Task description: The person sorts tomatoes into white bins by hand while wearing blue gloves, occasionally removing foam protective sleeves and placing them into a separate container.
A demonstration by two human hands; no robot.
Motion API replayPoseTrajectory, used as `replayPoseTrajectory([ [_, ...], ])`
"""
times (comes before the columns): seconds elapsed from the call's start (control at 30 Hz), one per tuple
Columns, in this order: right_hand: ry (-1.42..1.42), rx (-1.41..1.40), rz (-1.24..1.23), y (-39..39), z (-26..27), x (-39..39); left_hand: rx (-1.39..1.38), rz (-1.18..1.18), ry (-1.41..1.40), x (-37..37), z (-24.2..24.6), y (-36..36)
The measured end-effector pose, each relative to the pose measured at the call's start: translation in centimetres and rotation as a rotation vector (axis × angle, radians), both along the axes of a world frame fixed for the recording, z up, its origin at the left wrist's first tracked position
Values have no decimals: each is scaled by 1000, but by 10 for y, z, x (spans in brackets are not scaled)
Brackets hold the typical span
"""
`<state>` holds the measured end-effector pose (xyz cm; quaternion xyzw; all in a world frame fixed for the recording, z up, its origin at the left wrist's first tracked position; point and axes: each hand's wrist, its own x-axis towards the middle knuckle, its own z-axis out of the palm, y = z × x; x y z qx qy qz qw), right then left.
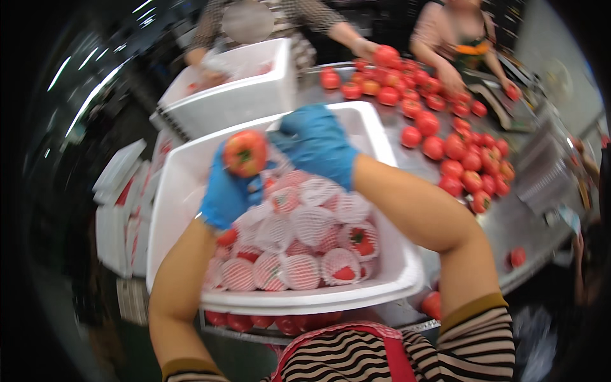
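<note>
A bare tomato [246, 153] is held in my gloved left hand [226, 191], above the left part of a white foam box [396, 281]. Beside it, my right hand [317, 145], in a blue glove too, has its fingers curled downward over the box. White netting touches the underside of its fingers, blurred; whether the hand grips it I cannot tell. Below both hands, tomatoes in white foam net sleeves [310, 224] fill the near part of the box.
Many loose tomatoes [456, 145] lie on the metal table [420, 176] at the right. Two people stand across the table, one with a hand [365, 47] at a tomato. Another white foam box [229, 112] stands behind mine. A scale [506, 107] is at the far right.
</note>
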<state>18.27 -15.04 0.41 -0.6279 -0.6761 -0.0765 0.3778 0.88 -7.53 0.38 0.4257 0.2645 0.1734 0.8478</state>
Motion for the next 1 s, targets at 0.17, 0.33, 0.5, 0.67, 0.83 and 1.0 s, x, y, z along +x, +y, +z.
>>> replayPoseTrajectory([
  [0.17, -52, -266, -46, -2, -8, -12, 55, -127, 58, -17, -23, 23],
  [0.33, -107, -183, 59, -22, 0, -24, 126, 138, 178, 10, -15, -11],
  [0.5, 221, -255, 351, -27, 12, -14, 171, -37, 96, 2, -11, -16],
  [0.67, 579, 80, 506, -15, 5, 24, 327, -183, 79, -8, -8, -16],
  [0.83, 307, 566, -537, -41, -74, 191, 508, -124, 171, -10, -17, -15],
  [1.0, 201, -453, -1217, -127, -136, 306, 579, -108, 295, 14, -18, -21],
])
